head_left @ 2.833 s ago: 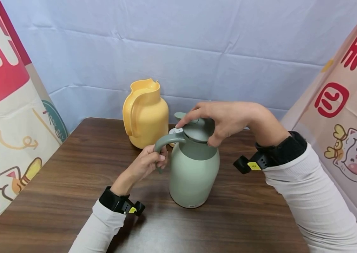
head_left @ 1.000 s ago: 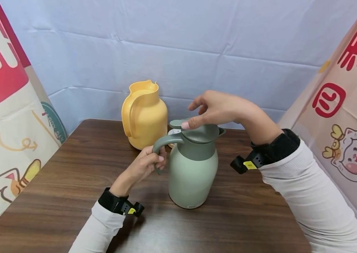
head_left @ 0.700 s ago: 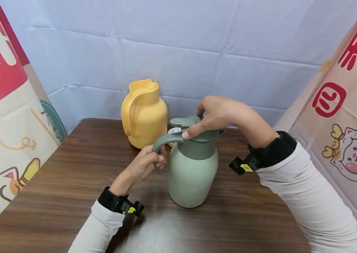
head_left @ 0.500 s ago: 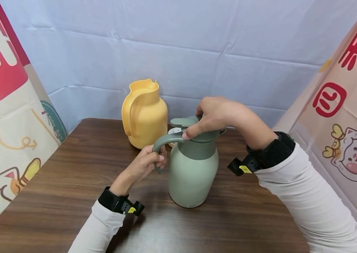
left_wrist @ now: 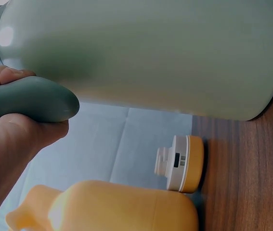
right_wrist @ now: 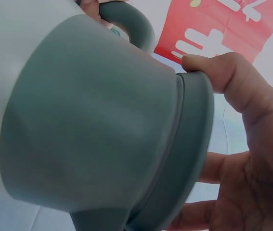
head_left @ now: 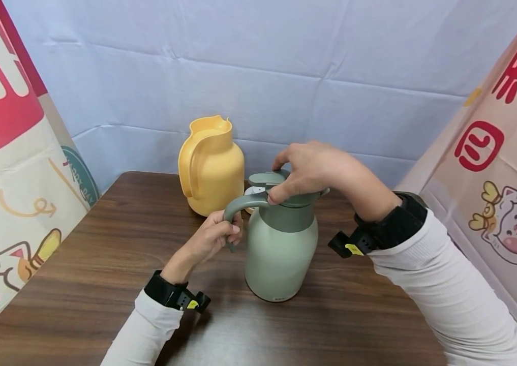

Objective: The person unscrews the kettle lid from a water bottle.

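A pale green thermos jug [head_left: 281,264] stands upright on the wooden table, its collar and handle [head_left: 242,201] a darker green. My left hand [head_left: 210,236] grips that handle, fingers and thumb wrapped round it. From above, my right hand [head_left: 317,168] holds the jug's dark green lid [right_wrist: 196,139] between thumb and fingers. In the right wrist view the thumb lies at one edge of the lid, with other fingers partly hidden behind it. A flat lever [head_left: 265,178] sticks out of the lid over the handle.
Behind on the left stands a yellow jug [head_left: 221,173] with its top uncovered. Beside it on the table sits a white and yellow stopper [left_wrist: 187,163], mostly hidden by the green jug in the head view. Printed cloths [head_left: 482,203] hang at both sides.
The right hand rose off the lid about a second ago, then came down and took hold of it again, its fingertips since shifting slightly left. The left hand keeps its grip.
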Available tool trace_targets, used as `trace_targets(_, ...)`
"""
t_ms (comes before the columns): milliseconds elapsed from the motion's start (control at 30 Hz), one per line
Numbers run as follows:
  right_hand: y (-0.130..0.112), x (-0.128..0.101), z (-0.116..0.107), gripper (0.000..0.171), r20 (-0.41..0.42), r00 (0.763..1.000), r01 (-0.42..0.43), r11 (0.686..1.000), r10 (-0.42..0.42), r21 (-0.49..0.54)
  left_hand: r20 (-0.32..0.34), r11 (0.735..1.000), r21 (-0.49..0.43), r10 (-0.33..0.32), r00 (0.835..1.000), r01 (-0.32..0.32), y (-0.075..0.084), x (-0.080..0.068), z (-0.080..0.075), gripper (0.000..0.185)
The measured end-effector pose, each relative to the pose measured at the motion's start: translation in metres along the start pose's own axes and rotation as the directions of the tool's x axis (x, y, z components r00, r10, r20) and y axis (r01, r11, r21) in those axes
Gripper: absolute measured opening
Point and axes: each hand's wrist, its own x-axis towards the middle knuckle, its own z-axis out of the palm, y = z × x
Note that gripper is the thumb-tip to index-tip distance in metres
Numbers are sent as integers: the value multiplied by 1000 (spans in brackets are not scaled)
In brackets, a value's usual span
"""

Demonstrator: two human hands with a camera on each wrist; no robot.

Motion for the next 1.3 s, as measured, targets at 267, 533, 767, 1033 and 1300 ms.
trace_targets(267,9,-2,-9,59,57,979,189,976,-196,110,4,1000,-8,6,1000,-6,0,0,0,8)
trace_targets(533,13,-5,-12,64,83,970,209,958,-229,195,8,1000,7,13,1000,-13,0,1,-1,9)
trace_targets(767,16,-10,-16,63,68,962,246,946,-266,212,12,1000,6,12,1000,-12,-1,0,-2,8)
trace_targets(1033,28,-26,-30,59,20,960,268,936,-280,229,16,1000,9,21,1000,-21,-1,0,-1,8)
trace_targets(1300,32,-35,-37,59,-7,969,244,946,-248,212,19,999,13,35,999,-35,-2,1,-1,8)
